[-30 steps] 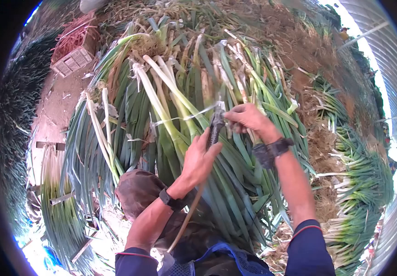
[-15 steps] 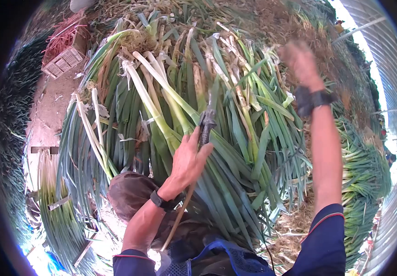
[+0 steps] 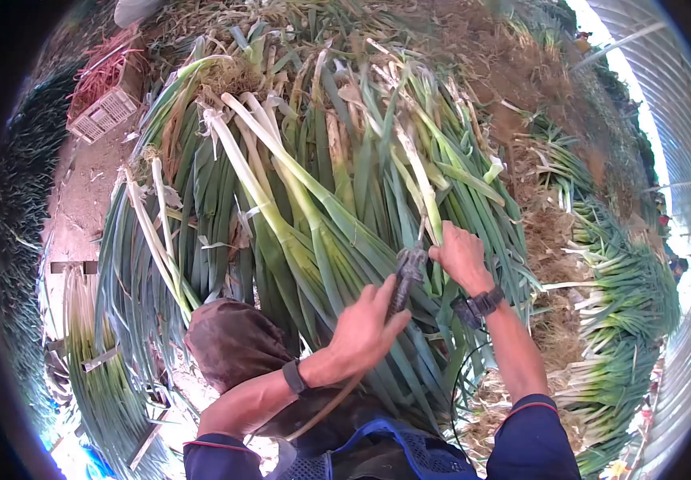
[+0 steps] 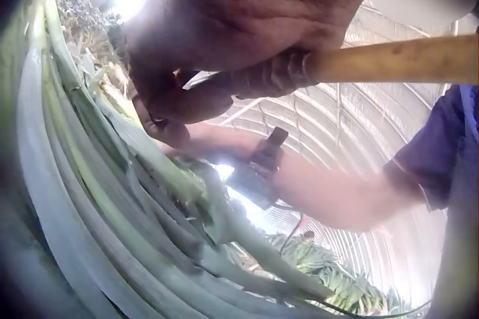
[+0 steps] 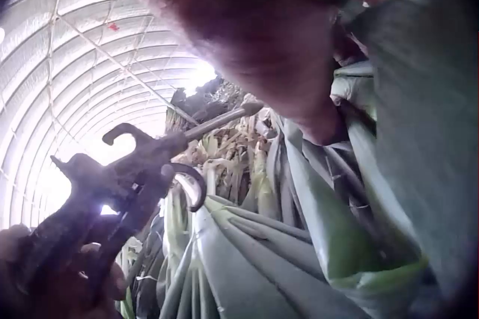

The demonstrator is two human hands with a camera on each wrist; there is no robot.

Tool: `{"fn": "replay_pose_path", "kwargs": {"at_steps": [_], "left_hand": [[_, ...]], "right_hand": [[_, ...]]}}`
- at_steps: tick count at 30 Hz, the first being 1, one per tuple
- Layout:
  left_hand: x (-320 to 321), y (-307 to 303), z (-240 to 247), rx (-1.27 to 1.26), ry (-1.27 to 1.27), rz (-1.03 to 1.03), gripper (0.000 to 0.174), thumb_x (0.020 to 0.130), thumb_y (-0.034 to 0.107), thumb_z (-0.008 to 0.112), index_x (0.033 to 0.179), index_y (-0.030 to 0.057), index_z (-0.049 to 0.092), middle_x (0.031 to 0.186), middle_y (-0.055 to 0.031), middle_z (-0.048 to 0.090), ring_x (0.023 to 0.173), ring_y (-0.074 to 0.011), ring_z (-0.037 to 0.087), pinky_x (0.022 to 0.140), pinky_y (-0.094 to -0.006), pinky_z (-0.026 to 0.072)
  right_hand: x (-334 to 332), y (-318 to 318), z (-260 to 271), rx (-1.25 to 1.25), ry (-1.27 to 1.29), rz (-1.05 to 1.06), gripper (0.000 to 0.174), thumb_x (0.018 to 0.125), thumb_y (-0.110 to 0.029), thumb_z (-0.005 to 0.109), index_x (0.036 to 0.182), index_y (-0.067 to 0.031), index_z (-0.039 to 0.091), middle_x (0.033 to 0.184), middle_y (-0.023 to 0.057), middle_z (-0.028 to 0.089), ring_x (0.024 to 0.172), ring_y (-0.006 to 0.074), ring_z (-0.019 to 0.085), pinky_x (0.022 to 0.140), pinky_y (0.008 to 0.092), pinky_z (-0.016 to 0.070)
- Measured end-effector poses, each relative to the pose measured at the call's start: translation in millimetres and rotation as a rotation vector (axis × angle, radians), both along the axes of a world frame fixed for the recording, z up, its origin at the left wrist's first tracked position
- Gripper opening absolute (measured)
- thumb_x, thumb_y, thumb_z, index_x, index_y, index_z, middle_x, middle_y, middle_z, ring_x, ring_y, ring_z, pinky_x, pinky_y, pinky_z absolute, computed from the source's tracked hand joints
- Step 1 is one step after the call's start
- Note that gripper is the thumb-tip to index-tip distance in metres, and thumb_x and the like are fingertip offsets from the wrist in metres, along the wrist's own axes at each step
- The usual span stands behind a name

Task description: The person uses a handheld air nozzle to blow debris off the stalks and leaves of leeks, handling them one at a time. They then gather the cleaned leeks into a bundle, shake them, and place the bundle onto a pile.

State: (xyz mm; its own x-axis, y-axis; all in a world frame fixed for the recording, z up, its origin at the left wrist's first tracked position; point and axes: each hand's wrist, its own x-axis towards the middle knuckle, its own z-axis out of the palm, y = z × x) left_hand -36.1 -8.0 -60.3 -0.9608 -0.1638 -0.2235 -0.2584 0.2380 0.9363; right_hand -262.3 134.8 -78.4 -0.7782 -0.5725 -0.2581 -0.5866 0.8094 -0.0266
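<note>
In my left hand (image 3: 365, 330) I hold a dark air blow gun (image 3: 408, 278), its trigger and thin nozzle showing in the right wrist view. A tan hose (image 4: 397, 59) runs back from its handle. My right hand (image 3: 461, 256) grips a leek (image 3: 425, 192) among the stalks, just right of the nozzle; its fingertips are partly hidden. Long green leaves (image 5: 254, 259) hang below that hand. Thick white-stemmed leeks (image 3: 241, 160) lie in a heap before me, roots away and leaves toward me.
A crate (image 3: 105, 112) of reddish strips stands at the back left. Bundled leeks (image 3: 93, 352) lie at the lower left, and a long row of leeks (image 3: 625, 320) on the right. A brown-covered rounded shape (image 3: 233, 344) sits beside my left forearm.
My right hand swung out to the far right, then came back down onto a leek. The left hand moved right and lower with the blow gun. A pale strip at the nozzle is gone.
</note>
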Motion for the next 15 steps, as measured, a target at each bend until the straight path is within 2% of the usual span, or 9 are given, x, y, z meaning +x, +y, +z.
{"fn": "replay_pose_path", "kwargs": {"at_steps": [4, 7, 9, 11, 12, 15], "left_hand": [[-1, 7, 0, 0.008, -0.02, -0.035, 0.072, 0.096, 0.032, 0.062, 0.152, -0.0046, 0.037, 0.112, -0.0267, 0.055, 0.102, -0.0466, 0.059, 0.089, -0.0504, 0.0481], [-7, 6, -2, -0.004, -0.004, -0.003, 0.071, 0.097, 0.033, 0.061, 0.152, -0.0048, 0.037, 0.112, -0.0268, 0.055, 0.103, -0.0459, 0.057, 0.09, -0.0494, 0.0474], [-14, 3, -5, 0.017, 0.017, 0.044, 0.068, 0.097, 0.034, 0.059, 0.15, -0.0055, 0.04, 0.11, -0.0271, 0.055, 0.103, -0.0453, 0.056, 0.091, -0.0487, 0.0461], [-22, 3, -9, 0.02, 0.016, 0.049, 0.067, 0.097, 0.034, 0.058, 0.148, -0.006, 0.041, 0.108, -0.0275, 0.056, 0.102, -0.0452, 0.056, 0.091, -0.0487, 0.0457], [-27, 3, -11, 0.022, 0.014, 0.054, 0.066, 0.097, 0.035, 0.058, 0.146, -0.0065, 0.043, 0.106, -0.0279, 0.056, 0.101, -0.0452, 0.056, 0.091, -0.0488, 0.0452], [-38, 5, -17, 0.027, 0.097, 0.069, 0.064, 0.097, 0.035, 0.057, 0.144, -0.007, 0.044, 0.104, -0.0286, 0.058, 0.102, -0.0455, 0.056, 0.091, -0.0494, 0.0443]], "right_hand": [[23, 17, 11, -0.02, 0.022, 0.002, 0.037, 0.079, -0.023, 0.077, 0.101, 0.0001, 0.057, 0.096, 0.0233, 0.072, 0.088, 0.0453, 0.07, 0.077, 0.0562, 0.0557], [48, 32, 20, -0.104, -0.094, -0.031, 0.04, 0.08, -0.024, 0.076, 0.102, 0.0014, 0.055, 0.098, 0.0258, 0.07, 0.089, 0.0477, 0.069, 0.078, 0.0563, 0.0543], [64, 43, 22, -0.094, -0.105, -0.039, 0.042, 0.081, -0.026, 0.077, 0.105, 0.0006, 0.055, 0.101, 0.0246, 0.07, 0.092, 0.0469, 0.068, 0.079, 0.0551, 0.0543], [81, 51, 27, -0.142, -0.144, -0.107, 0.041, 0.08, -0.022, 0.074, 0.112, -0.0019, 0.057, 0.099, 0.0241, 0.07, 0.092, 0.0475, 0.067, 0.08, 0.0552, 0.0536], [87, 56, 26, -0.128, -0.155, -0.1, 0.049, 0.081, -0.028, 0.077, 0.117, -0.0025, 0.056, 0.107, 0.0213, 0.07, 0.095, 0.0432, 0.069, 0.08, 0.053, 0.0551], [98, 69, 17, -0.177, -0.149, -0.062, 0.05, 0.081, -0.027, 0.077, 0.12, -0.0026, 0.056, 0.11, 0.0217, 0.07, 0.095, 0.0429, 0.069, 0.081, 0.052, 0.0555]]}}
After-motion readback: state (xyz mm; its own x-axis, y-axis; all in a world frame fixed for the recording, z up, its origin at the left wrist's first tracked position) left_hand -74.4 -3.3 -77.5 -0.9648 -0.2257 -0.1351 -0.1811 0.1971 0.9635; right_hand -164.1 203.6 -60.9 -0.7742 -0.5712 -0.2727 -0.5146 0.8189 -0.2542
